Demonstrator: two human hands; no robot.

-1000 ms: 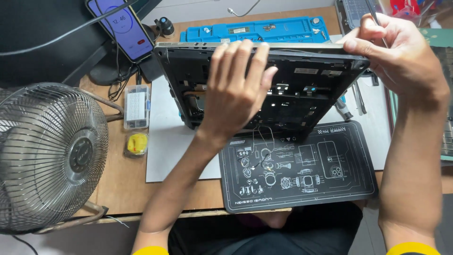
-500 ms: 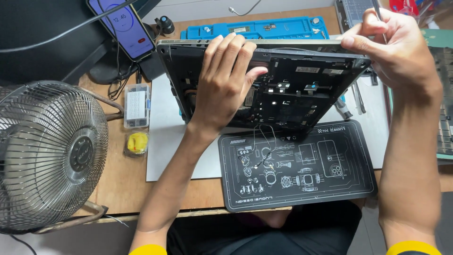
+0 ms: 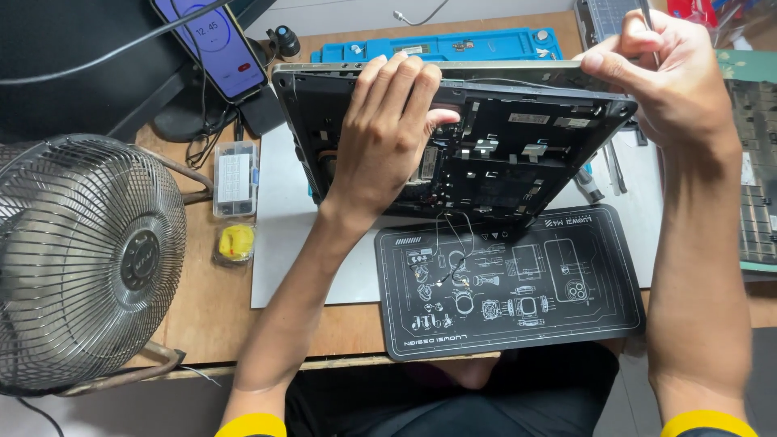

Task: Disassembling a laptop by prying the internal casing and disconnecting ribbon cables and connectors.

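Observation:
A black laptop chassis (image 3: 518,162) stands tilted on its edge over the desk, its open inside with brackets and loose thin wires facing me. My left hand (image 3: 388,133) lies spread flat against that inside, fingertips reaching the top rim. My right hand (image 3: 660,77) pinches the chassis at its upper right corner, and a thin tool seems to stick up between its fingers. Below the chassis lies a black work mat (image 3: 514,283) printed with white part outlines.
A metal desk fan (image 3: 85,263) stands at the left edge. A phone (image 3: 214,40) leans on a stand behind. A small clear parts box (image 3: 235,178), a yellow round item (image 3: 236,241), a blue tray (image 3: 441,47) and a keyboard (image 3: 753,178) surround the grey mat (image 3: 283,235).
My left hand has slid a little up the chassis interior toward the top rim. The chassis and my right hand have stayed almost in place.

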